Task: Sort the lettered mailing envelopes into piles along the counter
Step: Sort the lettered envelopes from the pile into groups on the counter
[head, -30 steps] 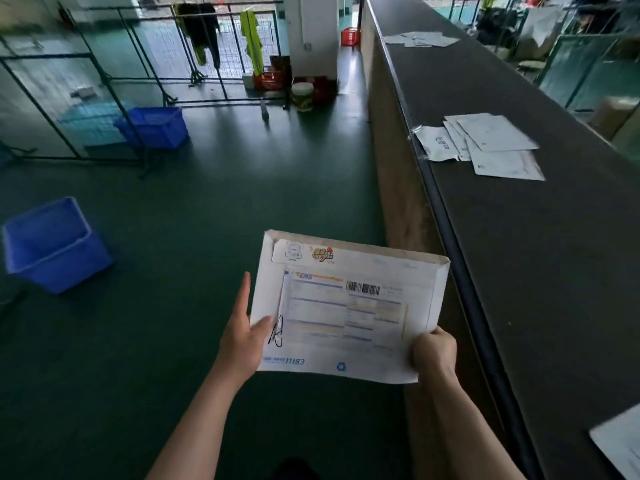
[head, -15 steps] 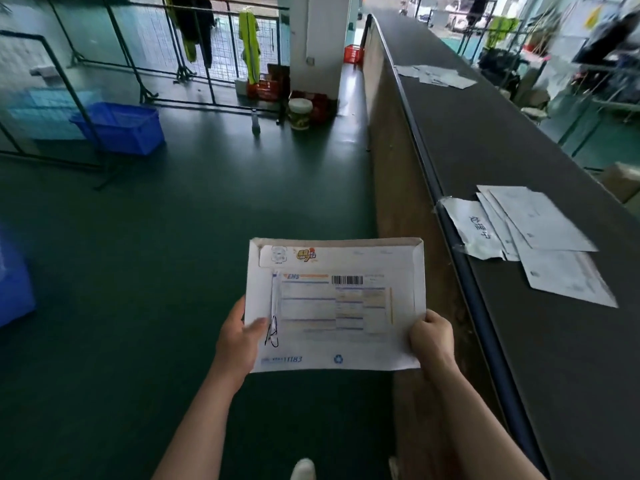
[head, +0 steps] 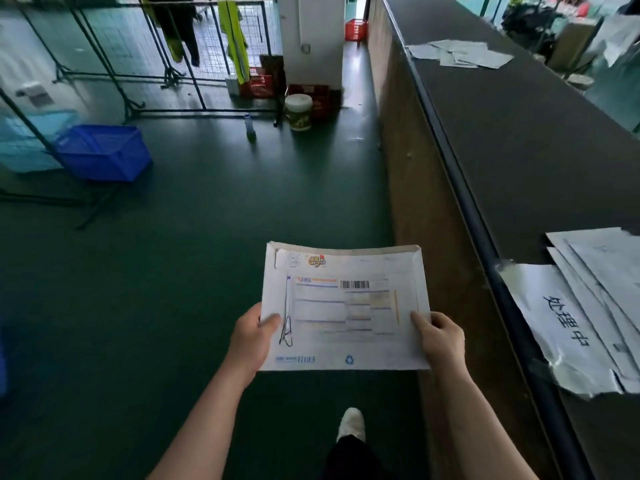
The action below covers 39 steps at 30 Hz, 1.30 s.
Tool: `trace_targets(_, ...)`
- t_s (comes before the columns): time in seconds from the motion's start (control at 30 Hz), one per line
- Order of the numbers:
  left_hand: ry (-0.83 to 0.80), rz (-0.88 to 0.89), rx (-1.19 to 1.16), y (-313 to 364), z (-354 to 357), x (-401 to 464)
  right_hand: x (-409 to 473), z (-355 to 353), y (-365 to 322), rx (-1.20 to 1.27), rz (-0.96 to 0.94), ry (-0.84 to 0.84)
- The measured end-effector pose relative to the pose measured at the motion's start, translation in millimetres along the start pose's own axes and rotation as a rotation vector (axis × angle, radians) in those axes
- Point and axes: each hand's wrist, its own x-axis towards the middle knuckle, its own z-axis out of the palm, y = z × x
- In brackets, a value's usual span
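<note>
Since prev. frame the pile on the table has come nearer, at right. Envelope sits btwn both hands: left hand and right hand each pinch a side edge, left of table.

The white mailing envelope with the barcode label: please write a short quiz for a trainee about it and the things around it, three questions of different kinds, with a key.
1. True or false: the white mailing envelope with the barcode label lies flat on the long dark counter.
2. Which hands hold the envelope? A: only the left hand. B: only the right hand. C: both hands.
3. Fill in: the nearest pile of white envelopes on the counter is to the person's ____ side.

Key
1. False: it is held above the green floor, beside the counter.
2. C: one hand grips each lower side edge.
3. right
</note>
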Motion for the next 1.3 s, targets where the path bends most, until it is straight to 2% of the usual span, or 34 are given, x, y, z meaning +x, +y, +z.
trace_targets(0.17,0.053,0.023,0.005,86.9,-8.7,107.7,94.8,55.9,-103.4,0.059,0.002,-0.007)
trace_targets(0.33,0.175,-0.022,-0.052,108.0,-36.8,217.4,176.5,137.2,-198.8,0.072,-0.096,-0.056)
trace_targets(0.53,0.320,-0.077,-0.165,130.3,-61.8,390.0,279.2,248.9,-293.7,0.075,-0.162,-0.105)
trace_targets(0.67,0.200,-0.093,-0.102,192.4,-80.5,522.0,356.3,306.7,-374.2,0.029,-0.146,-0.031)
trace_targets(0.83,0.094,-0.025,0.031,258.4,-70.3,652.3,440.8,325.8,-438.4,0.093,-0.134,0.072)
trace_targets(1.0,-0.020,0.006,0.107,300.3,-19.3,791.6,554.1,338.1,-483.3,0.216,-0.079,0.123)
trace_targets(1.13,-0.135,0.051,0.264,344.0,24.0,893.7,665.4,347.8,-520.5,0.316,0.003,0.141)
trace_targets(1.23,-0.148,0.049,0.329,387.4,34.8,951.8,734.4,367.8,-560.3,0.348,0.040,0.114)
trace_targets(1.3,-0.097,0.050,0.337,420.8,42.7,993.6,778.4,383.1,-600.1,0.350,0.024,0.094)
